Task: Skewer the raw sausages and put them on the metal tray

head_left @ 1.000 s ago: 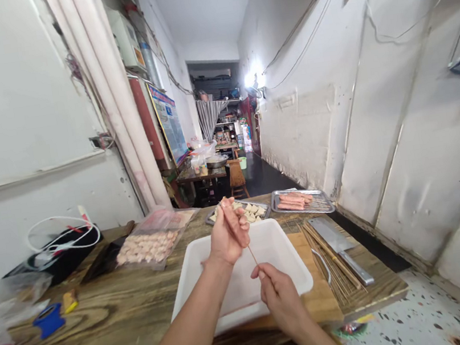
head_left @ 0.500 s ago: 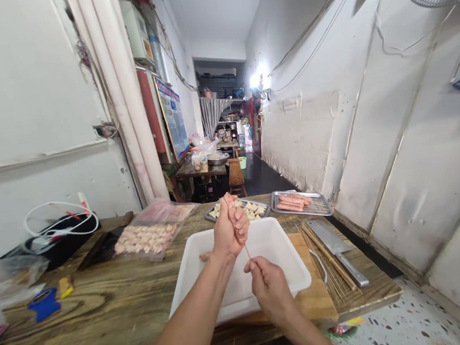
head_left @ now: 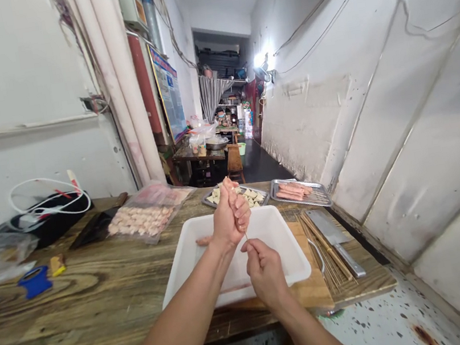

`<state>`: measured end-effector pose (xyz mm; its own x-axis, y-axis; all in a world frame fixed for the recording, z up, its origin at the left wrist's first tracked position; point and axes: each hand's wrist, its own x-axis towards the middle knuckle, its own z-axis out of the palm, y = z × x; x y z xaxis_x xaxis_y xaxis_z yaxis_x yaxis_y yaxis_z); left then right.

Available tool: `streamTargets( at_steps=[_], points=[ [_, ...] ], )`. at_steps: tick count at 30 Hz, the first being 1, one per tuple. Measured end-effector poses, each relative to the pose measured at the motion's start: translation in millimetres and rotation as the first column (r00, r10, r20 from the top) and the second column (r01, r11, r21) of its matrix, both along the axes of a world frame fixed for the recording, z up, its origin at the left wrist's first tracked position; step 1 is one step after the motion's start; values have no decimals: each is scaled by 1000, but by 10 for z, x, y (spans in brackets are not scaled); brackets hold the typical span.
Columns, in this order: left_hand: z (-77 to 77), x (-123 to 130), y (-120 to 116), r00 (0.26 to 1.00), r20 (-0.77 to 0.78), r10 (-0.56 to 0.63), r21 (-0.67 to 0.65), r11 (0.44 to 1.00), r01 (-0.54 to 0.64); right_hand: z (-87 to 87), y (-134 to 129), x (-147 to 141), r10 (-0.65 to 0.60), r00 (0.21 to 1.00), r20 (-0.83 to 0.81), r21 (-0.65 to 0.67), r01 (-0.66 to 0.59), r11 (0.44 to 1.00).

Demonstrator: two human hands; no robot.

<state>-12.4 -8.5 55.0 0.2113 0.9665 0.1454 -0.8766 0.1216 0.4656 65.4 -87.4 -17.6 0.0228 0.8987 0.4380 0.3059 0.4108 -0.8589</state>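
Over the white plastic tub [head_left: 298,260], my left hand [head_left: 225,222] is closed around a pink sausage [head_left: 229,183], whose top pokes out above the fist. Below it, my right hand [head_left: 265,268] pinches a thin bamboo skewer [head_left: 246,237] near its lower part. The skewer's upper end goes up into the left fist, where the fingers hide it. Inside the tub, another pink sausage piece [head_left: 204,240] lies by the left wall. Beyond, a metal tray [head_left: 324,197] bears several skewered sausages [head_left: 295,190].
Right of the tub lie a cutting board [head_left: 315,295], loose bamboo skewers [head_left: 327,259] and a cleaver [head_left: 325,227]. A second tray holds pale cut pieces [head_left: 253,195]. At left are a bag of meat pieces [head_left: 140,220], a blue plastic object [head_left: 34,282] and a cable [head_left: 48,202].
My right hand has moved up towards the left fist, so less of the skewer shows between them. The whole view has shifted slightly as my head moved.
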Motion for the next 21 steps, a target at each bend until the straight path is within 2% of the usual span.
streamTargets(
  at_steps=[9, 14, 18, 21],
  points=[
    [-40, 34, 26, 999, -32, 29, -42, 999, -30, 59, 79, -30, -57, 997, 42, 21, 56, 998],
    [-149, 15, 72, 996, -84, 0, -32, 1000, -2, 42, 113, 109, 13, 995, 95, 4, -13, 1000],
    [-221, -38, 150, 999, -50, 17, -55, 998, -20, -8, 54, 214, -38, 967, 250, 54, 25, 998],
    [-220, -51, 194, 991, -117, 72, -113, 990, -85, -59, -6, 247, -130, 891, 436, 105, 93, 990]
  ],
)
